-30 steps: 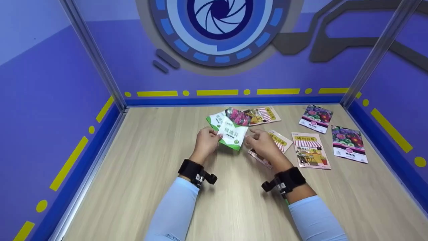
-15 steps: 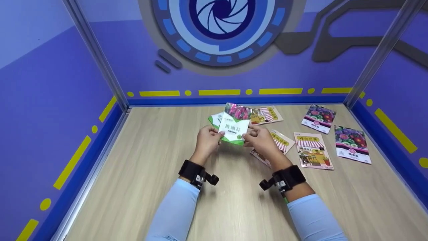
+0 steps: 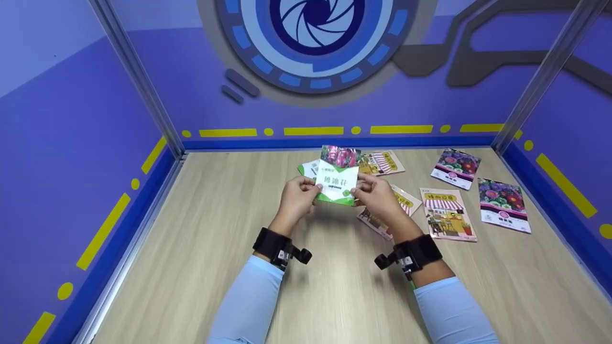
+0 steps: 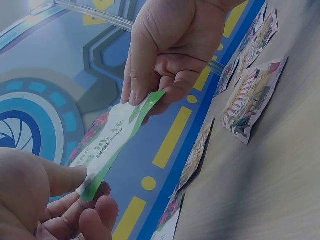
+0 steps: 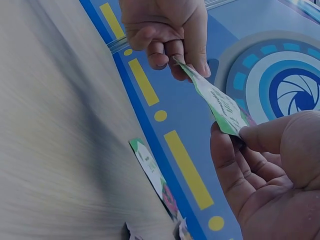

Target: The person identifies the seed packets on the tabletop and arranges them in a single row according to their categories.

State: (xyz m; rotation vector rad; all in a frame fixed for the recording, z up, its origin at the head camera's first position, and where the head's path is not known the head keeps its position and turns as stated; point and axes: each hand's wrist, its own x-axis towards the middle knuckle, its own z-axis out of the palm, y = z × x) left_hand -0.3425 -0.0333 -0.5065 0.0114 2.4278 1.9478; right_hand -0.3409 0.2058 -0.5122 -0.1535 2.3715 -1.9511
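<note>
Green-and-white flower packet is raised above the wood-grain table, its photo end toward twelve o'clock. Left hand pinches it at eight o'clock, thumb on the printed face; right hand pinches it likewise at four o'clock. From this packet, head view: second green-and-white packet at ten o'clock, partly hidden; back awning-print packet at two; middle awning-print packet at four, partly hidden; outer awning-print packet between three and four; upper purple-and-red flower packet and lower purple-and-red flower packet near three.
</note>
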